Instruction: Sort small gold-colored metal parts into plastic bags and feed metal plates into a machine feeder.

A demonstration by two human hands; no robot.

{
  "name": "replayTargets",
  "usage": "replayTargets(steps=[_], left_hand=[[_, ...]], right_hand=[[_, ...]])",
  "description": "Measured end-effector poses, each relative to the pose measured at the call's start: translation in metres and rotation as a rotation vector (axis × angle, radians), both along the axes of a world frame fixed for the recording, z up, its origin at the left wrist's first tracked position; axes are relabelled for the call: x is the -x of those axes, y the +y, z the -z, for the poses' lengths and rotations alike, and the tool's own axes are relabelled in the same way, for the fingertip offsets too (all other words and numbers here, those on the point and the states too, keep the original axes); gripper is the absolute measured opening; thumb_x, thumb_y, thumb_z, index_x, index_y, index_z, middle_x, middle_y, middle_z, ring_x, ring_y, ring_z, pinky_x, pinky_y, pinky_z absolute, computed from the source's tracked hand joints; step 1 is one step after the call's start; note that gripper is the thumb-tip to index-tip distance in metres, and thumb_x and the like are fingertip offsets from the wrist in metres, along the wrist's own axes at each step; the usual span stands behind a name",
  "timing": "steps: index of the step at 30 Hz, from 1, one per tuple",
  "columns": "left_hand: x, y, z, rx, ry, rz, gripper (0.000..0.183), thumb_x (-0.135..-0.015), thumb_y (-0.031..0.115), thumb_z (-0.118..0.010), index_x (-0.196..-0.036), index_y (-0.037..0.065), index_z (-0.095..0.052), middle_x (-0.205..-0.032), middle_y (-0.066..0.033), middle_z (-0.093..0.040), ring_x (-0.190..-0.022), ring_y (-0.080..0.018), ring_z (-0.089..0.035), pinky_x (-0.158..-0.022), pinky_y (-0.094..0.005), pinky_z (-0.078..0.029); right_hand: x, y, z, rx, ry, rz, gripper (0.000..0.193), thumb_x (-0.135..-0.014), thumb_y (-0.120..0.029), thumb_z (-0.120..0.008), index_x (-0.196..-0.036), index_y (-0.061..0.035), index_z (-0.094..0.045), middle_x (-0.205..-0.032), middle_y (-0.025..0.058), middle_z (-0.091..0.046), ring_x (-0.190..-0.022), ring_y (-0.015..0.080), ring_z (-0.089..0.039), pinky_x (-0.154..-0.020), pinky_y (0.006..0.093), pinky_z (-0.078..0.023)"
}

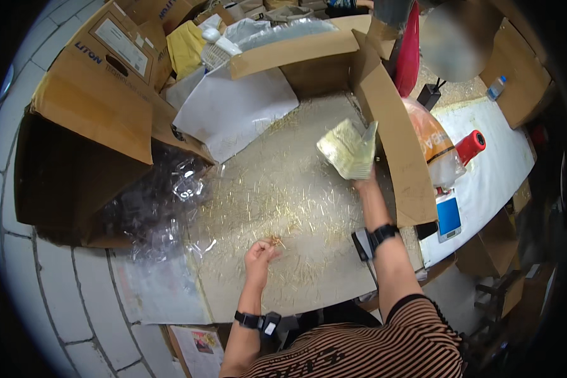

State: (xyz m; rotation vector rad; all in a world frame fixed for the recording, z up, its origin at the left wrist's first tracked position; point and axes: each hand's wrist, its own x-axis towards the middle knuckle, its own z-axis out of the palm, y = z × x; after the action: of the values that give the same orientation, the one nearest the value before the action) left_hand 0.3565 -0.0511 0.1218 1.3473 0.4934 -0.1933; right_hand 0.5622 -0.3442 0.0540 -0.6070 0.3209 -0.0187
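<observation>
My right hand grips a thick stack of pale yellow-green, see-through sheets from below. The stack is tilted and fans apart at its top right, beside a cardboard flap. Closer to me, my left hand is closed in a pinch over the work surface. A few thin gold-coloured pieces show at its fingertips, too small to make out fully. Many similar thin gold-coloured pieces lie scattered over the grey-beige surface around and beyond this hand.
Cardboard walls border the surface on the right and far side. At left, clear plastic pieces spill by a large open carton. Right of the flap are a blue-screened device, a red cylinder and a small bottle.
</observation>
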Motion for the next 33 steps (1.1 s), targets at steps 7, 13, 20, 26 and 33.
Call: replayTargets(steps=[7,13,20,26,33], left_hand=[[0.040,0.024,0.000,0.179,-0.001,-0.021,0.012,-0.074,0.001,-0.058,-0.065,0.005,-0.052,-0.115,-0.0177,-0.057,-0.100,-0.0253,-0.058,-0.085,-0.0348,-0.047],[0.073,0.078,0.040,-0.311,-0.032,-0.239,0.015,-0.080,0.009,-0.057,-0.094,0.004,-0.059,-0.115,-0.0140,-0.057,-0.095,-0.0196,-0.057,-0.076,-0.0293,-0.047],[0.081,0.043,0.025,-0.420,-0.011,-0.109,0.020,-0.082,0.006,-0.055,-0.102,0.004,-0.057,-0.102,-0.0050,-0.056,-0.086,-0.0129,-0.056,-0.068,-0.0242,-0.046],[0.122,0.028,0.034,-0.334,-0.027,0.089,0.021,-0.084,0.006,-0.054,-0.104,0.001,-0.056,-0.108,-0.0084,-0.056,-0.094,-0.0185,-0.059,-0.069,-0.0271,-0.048],[0.153,0.034,0.015,-0.338,-0.077,0.154,0.018,-0.081,0.003,-0.050,-0.098,-0.001,-0.055,-0.098,-0.0112,-0.059,-0.079,-0.0212,-0.062,-0.065,-0.0274,-0.050]], right_hand=[[0.089,-0.001,0.023,0.123,0.291,-0.154,0.043,-0.097,-0.039,-0.034,-0.114,-0.0025,-0.051,-0.101,0.0162,-0.061,-0.092,0.0247,-0.060,-0.079,0.0381,-0.050],[0.220,-0.030,-0.023,1.058,0.160,-0.024,0.039,-0.077,0.001,-0.042,-0.115,-0.0006,-0.049,-0.099,0.0190,-0.061,-0.091,0.0334,-0.059,-0.082,0.0407,-0.048],[0.301,-0.083,0.020,2.073,0.290,0.221,0.059,-0.072,0.001,-0.046,-0.131,0.0025,-0.038,-0.139,0.0211,-0.034,-0.131,0.0359,-0.028,-0.108,0.0467,-0.021],[0.287,0.026,0.012,1.591,0.005,-0.119,0.057,-0.085,-0.012,-0.049,-0.136,0.0021,-0.030,-0.143,0.0212,-0.029,-0.133,0.0345,-0.027,-0.111,0.0399,-0.020],[0.374,-0.024,-0.017,1.539,0.029,0.035,0.039,-0.088,-0.013,-0.048,-0.126,-0.0036,-0.045,-0.129,0.0177,-0.046,-0.117,0.0340,-0.046,-0.097,0.0375,-0.039]])
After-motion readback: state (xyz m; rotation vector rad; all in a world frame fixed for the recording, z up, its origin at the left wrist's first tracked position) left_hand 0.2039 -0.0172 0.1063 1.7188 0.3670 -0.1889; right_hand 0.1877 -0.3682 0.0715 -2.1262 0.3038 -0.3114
